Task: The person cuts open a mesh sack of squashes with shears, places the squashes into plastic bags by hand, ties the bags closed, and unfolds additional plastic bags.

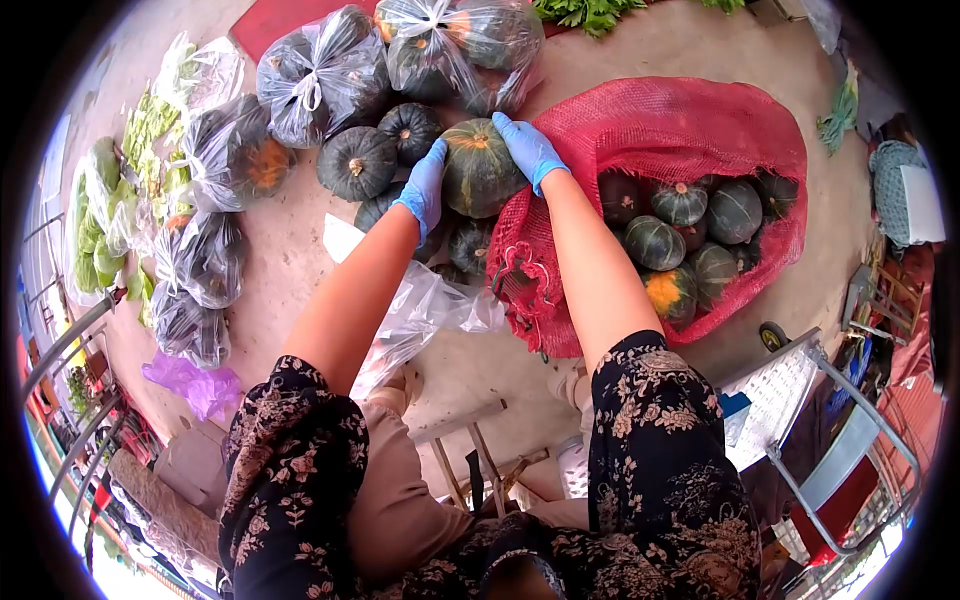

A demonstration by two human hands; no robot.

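Between my two blue-gloved hands is a dark green pumpkin [480, 168] with an orange patch on top. My left hand [425, 187] presses against its left side, and my right hand [529, 150] grips its upper right side. Loose pumpkins [358, 164] lie on the floor just left of it and below it. To the right, a red mesh sack [680, 120] lies with its side gaping, and several more pumpkins [655, 243] show inside. A clear plastic bag [430, 310] is spread on the floor under my left forearm.
Knotted clear bags of pumpkins [318, 80] stand at the back and left. Leafy greens [150, 135] lie at far left, near a purple bag [195, 385]. A metal-framed chair [845, 460] is at lower right, with a wooden stool [475, 450] between my legs.
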